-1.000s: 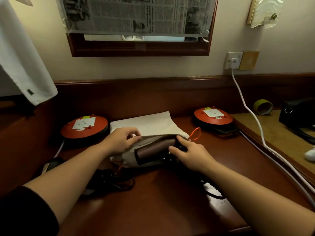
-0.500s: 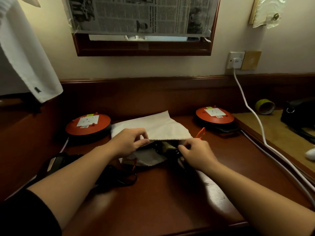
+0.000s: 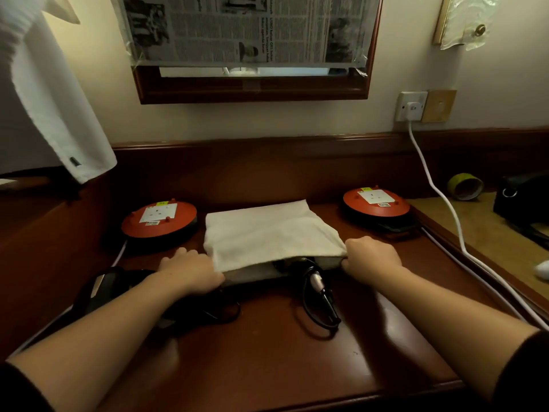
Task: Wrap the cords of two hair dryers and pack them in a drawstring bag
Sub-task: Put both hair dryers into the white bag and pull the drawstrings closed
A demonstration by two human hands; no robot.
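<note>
A cream drawstring bag (image 3: 267,233) lies flat in the middle of the wooden desk (image 3: 267,352), its mouth facing me. My left hand (image 3: 193,269) grips the left corner of the mouth and my right hand (image 3: 371,257) grips the right corner. One hair dryer is mostly inside the bag; only its dark handle and looped cord (image 3: 319,295) stick out of the mouth. The second black hair dryer (image 3: 118,289) lies on the desk at the left, partly hidden under my left forearm.
Two red round cord reels (image 3: 159,218) (image 3: 375,200) flank the bag. A white cable (image 3: 439,197) runs from the wall socket (image 3: 413,107) along the desk's right edge. A tape roll (image 3: 465,185) and black bag (image 3: 523,200) lie on the floor at right. White cloth (image 3: 44,99) hangs upper left.
The brown hair dryer has gone deeper into the bag, leaving its handle and cord outside. Both hands have moved apart to the corners of the bag's mouth.
</note>
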